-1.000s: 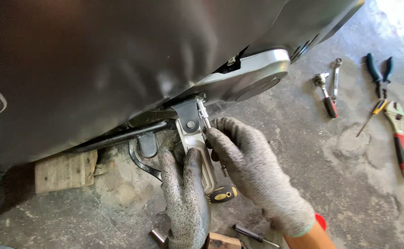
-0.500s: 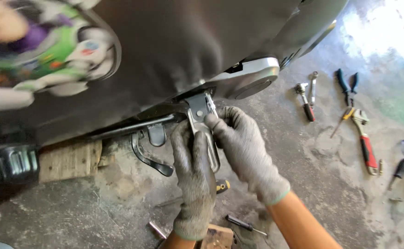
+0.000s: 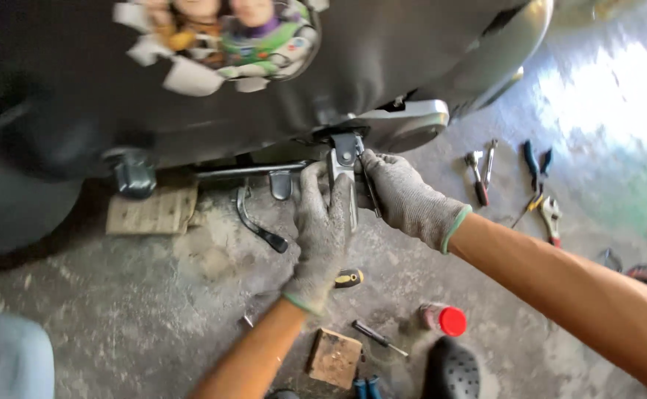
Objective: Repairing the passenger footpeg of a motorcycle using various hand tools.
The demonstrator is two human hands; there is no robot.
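Note:
A black vehicle body lies low over the concrete floor, with a silver cover at its lower edge. A grey metal bracket sticks out below that cover. My left hand, in a grey knit glove, is wrapped around the bracket's lower part. My right hand, also gloved, touches the bracket's top from the right and pinches a thin dark tool against it. A yellow-and-black screwdriver handle shows just under my left hand.
A curved black-tipped lever and a wooden board lie left of the bracket. Wrenches, blue-handled pliers and a red-handled tool lie to the right. A red-capped can, a small wood block and a black shoe are close by.
The view has pulled back and tilted up, bringing a cartoon sticker on the body into sight. Both hands stay on the bracket; my right hand has shifted up toward its top.

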